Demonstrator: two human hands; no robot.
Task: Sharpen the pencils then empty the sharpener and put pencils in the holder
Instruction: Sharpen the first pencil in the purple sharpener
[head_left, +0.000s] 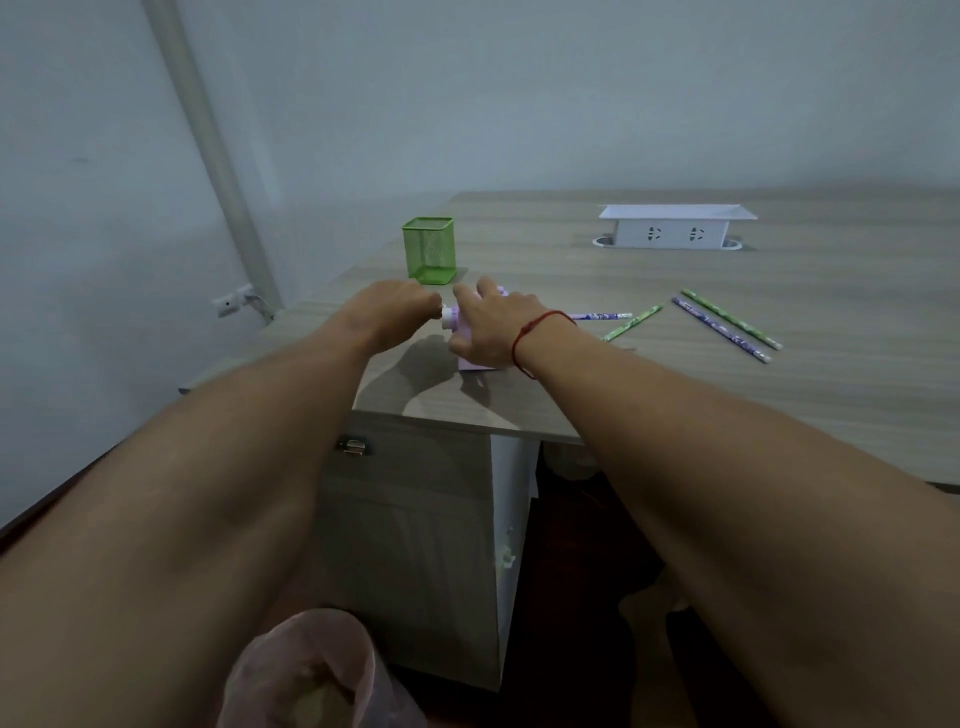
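Green wire-mesh metal holder (429, 250) stands on matt wood-grain desk (727, 384); sharpener (457, 318) smooth plastic.

Single head-worn wide-angle view, above near desk (727, 415) edge, facing forward and down, close range.

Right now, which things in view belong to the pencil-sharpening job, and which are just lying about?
Job: sharpener, held by left hand and right hand; patterned pencil by it; near green pencil; purple pencil; far green pencil; green mesh holder; lined bin, likely for shavings.
Lying about: socket box; wall outlet.
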